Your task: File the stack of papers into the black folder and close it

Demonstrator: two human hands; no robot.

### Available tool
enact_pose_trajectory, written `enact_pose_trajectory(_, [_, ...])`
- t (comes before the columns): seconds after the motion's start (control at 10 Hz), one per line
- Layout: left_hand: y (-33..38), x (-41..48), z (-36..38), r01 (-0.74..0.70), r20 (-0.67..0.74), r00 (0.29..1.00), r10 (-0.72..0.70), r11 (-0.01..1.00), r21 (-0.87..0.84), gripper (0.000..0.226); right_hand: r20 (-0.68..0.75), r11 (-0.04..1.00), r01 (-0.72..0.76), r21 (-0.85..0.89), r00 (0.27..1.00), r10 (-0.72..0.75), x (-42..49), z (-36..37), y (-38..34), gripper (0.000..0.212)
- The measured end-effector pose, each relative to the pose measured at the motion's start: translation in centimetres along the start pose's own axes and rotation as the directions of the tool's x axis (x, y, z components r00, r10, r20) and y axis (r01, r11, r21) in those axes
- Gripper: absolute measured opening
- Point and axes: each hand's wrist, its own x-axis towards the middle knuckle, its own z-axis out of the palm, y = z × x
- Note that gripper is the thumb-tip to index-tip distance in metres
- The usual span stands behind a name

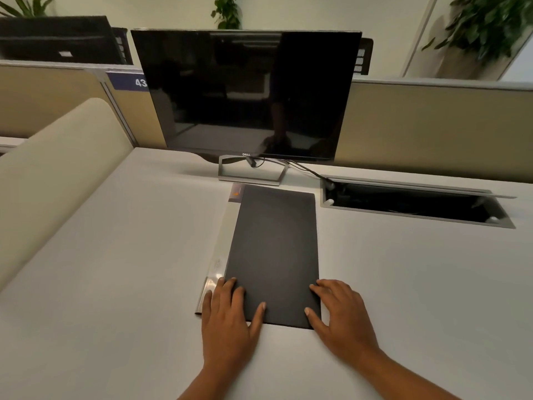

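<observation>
My left hand (pixel 227 307) & right hand (pixel 340 310) lie flat, fingers spread, on the near end of the shut black folder (pixel 274 252); no loose papers visible, so I'd say task approx. done.

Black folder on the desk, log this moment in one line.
flat black folder: closed, on white desk | left hand: flat on it | right hand: at its edge

Head view, angled down, desk (pixel 115 255) close
</observation>
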Motion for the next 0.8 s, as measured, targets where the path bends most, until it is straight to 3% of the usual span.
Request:
enact_pose_trajectory(0.5, [0.0, 0.1, 0.4, 0.016, 0.047, 0.999, -0.016, 1.000, 0.006, 0.051, 0.023, 0.999, -0.019, -0.041, 1.000, 0.020, 0.1, 0.1, 0.1, 0.055])
enact_pose_trajectory(0.7, [-0.1, -0.1, 0.3, 0.009, 0.016, 1.000, -0.008, 0.999, -0.036, 0.058, 0.094, 0.995, -0.057, 0.076, 0.994, 0.049, -0.1, -0.6, 0.7, 0.066])
enact_pose_trajectory(0.8, [0.2, -0.1, -0.2, -0.062, 0.053, 0.997, 0.064, 0.997, -0.048, 0.063, 0.127, 0.992, -0.072, 0.108, 0.990, 0.058, -1.8, -1.4, 1.2, 0.066])
